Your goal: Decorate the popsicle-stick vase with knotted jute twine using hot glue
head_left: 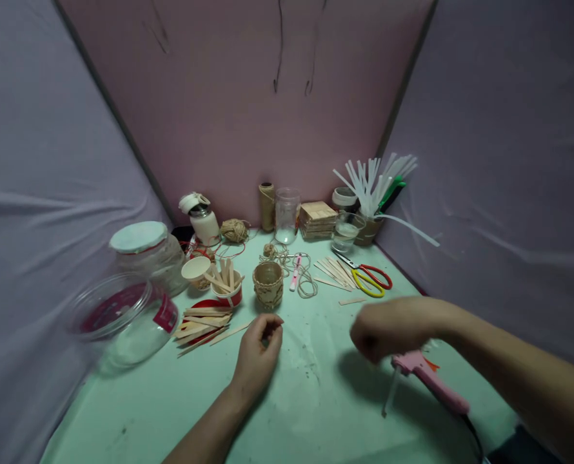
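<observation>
My left hand (262,343) rests low over the table, its fingers curled and the thumb and forefinger tips close together. What they pinch, if anything, is too small to make out. Just beyond it stands a small cup (268,287) with braided twine round its rim. My right hand (386,327) hovers above the table, blurred, its fingers bent down and mostly hidden. Below and beside it a pink glue gun (429,380) rests on a wire stand, its cord running toward the front right.
Popsicle sticks (204,327) lie at left near a paper cup of sticks (227,295) and plastic jars (144,322). Scissors (369,278), thin wooden strips (335,272) and tangled twine (306,283) lie farther back. Glue sticks (369,183) stand at back right. Cloth walls (509,161) enclose the table.
</observation>
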The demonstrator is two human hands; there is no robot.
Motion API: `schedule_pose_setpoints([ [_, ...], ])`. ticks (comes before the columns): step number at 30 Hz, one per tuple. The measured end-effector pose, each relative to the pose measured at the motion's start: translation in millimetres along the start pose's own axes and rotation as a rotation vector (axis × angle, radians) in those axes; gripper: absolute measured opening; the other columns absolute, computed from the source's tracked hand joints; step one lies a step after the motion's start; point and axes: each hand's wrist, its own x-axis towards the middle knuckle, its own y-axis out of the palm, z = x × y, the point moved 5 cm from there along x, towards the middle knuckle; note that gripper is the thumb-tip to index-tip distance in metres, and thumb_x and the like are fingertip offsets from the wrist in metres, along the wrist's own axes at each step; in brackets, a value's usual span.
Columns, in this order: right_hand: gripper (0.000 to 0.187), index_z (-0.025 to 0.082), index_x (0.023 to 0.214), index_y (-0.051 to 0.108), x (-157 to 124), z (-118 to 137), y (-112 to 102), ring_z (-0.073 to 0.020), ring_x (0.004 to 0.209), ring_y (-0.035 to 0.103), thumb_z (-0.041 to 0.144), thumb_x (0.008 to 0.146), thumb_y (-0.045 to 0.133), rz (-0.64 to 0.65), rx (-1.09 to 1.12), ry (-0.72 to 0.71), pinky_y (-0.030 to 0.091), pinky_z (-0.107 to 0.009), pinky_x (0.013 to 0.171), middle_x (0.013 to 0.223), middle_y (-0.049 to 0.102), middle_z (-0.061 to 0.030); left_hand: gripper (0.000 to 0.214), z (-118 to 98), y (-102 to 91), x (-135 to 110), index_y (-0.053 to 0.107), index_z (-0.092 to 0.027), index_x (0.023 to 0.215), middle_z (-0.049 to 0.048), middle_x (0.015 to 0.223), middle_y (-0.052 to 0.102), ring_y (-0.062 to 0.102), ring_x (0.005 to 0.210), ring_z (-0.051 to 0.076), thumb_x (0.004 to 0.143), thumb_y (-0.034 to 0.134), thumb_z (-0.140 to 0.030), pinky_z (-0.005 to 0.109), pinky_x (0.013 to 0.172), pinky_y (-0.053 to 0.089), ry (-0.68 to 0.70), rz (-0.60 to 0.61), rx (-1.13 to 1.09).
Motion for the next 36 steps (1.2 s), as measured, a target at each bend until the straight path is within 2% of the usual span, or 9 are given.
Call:
schedule_pose_setpoints([
  [2,0.019,0.033,0.076,0.075,-24.9,25.6,22.3,-0.0138,0.052,0.061,0.022,0.061,0.071,0.234,0.107,-0.093,0.039,-0.022,0.049,0.058,0.067,0.0052,0.009,-0.5,2.3,-1.8,0.060,-0.020,0.086,0.0012,0.079,0.061,0.056,0.075,0.017,0.082,0.053,-0.024,0.027,0.069,0.045,-0.012,0.021,0.005],
  [4,0.031,0.038,0.077,0.074,-30.7,39.9,21.7,-0.0156,0.052,0.063,0.025,0.049,0.079,0.213,0.133,-0.094,0.037,-0.022,0.044,0.058,0.067,0.0058,0.009,-0.7,3.6,-3.2,0.060,-0.020,0.086,0.0011,0.079,0.061,0.056,0.075,0.017,0.082,0.053,-0.023,0.027,0.069,0.044,-0.021,0.041,0.005],
  [6,0.043,0.034,0.093,0.075,-17.4,42.7,2.9,-0.0162,0.058,0.065,0.022,0.052,0.080,0.173,0.040,-0.106,0.038,-0.023,0.045,0.069,0.071,0.0027,0.009,-0.5,3.2,-3.7,0.060,-0.021,0.086,0.0010,0.080,0.060,0.056,0.075,0.016,0.082,0.052,-0.022,0.027,0.069,0.044,-0.027,0.052,0.010],
  [13,0.035,0.016,0.111,0.068,116.3,-1.1,-155.6,-0.0251,0.094,0.066,0.020,0.076,0.070,-0.637,-0.279,0.047,0.046,-0.028,0.077,0.102,0.070,-0.0130,0.011,-0.3,0.1,-1.5,0.059,-0.021,0.084,0.0019,0.080,0.059,0.056,0.076,0.017,0.084,0.048,-0.021,0.028,0.069,0.043,0.005,0.058,0.069],
  [17,0.067,0.019,0.135,0.050,187.7,-7.9,-178.1,-0.0268,0.107,0.061,0.028,0.072,0.074,-0.683,-0.279,0.016,0.045,-0.027,0.082,0.125,0.060,-0.0167,0.011,-4.2,0.3,-1.2,0.059,-0.022,0.083,0.0022,0.078,0.059,0.055,0.073,0.018,0.082,0.049,-0.018,0.028,0.068,0.043,0.057,0.070,0.089],
  [21,0.040,0.020,0.110,0.067,212.4,-6.1,-172.8,-0.0249,0.094,0.065,0.019,0.070,0.072,-0.678,-0.281,-0.005,0.045,-0.026,0.076,0.103,0.069,-0.0114,0.011,-7.1,-0.9,-2.1,0.059,-0.023,0.083,0.0026,0.077,0.059,0.055,0.073,0.018,0.083,0.049,-0.019,0.028,0.068,0.044,0.078,0.062,0.092],
  [26,0.035,0.016,0.114,0.062,162.8,-10.6,-181.8,-0.0225,0.102,0.060,0.016,0.079,0.059,-0.858,-0.258,-0.043,0.042,-0.026,0.084,0.112,0.065,-0.0119,0.012,-12.9,-1.5,-4.5,0.059,-0.022,0.083,0.0027,0.078,0.059,0.056,0.074,0.017,0.083,0.048,-0.018,0.028,0.068,0.044,0.109,0.059,0.085],
  [31,0.029,0.016,0.104,0.062,53.1,-19.4,-192.4,-0.0200,0.089,0.060,0.015,0.074,0.062,-1.239,-0.036,-0.192,0.045,-0.029,0.080,0.100,0.066,-0.0070,0.012,-17.8,-2.6,-4.7,0.060,-0.021,0.083,0.0017,0.077,0.059,0.055,0.073,0.016,0.083,0.049,-0.018,0.027,0.068,0.043,0.162,0.033,0.105],
  [36,0.030,0.018,0.100,0.058,-50.4,-16.6,-182.8,-0.0134,0.078,0.060,0.016,0.071,0.068,-1.557,0.230,-0.380,0.047,-0.028,0.074,0.086,0.063,0.0007,0.011,-15.9,-0.3,-2.0,0.062,-0.020,0.084,0.0026,0.078,0.062,0.056,0.072,0.017,0.079,0.052,-0.019,0.029,0.068,0.044,0.191,0.016,0.073],
])
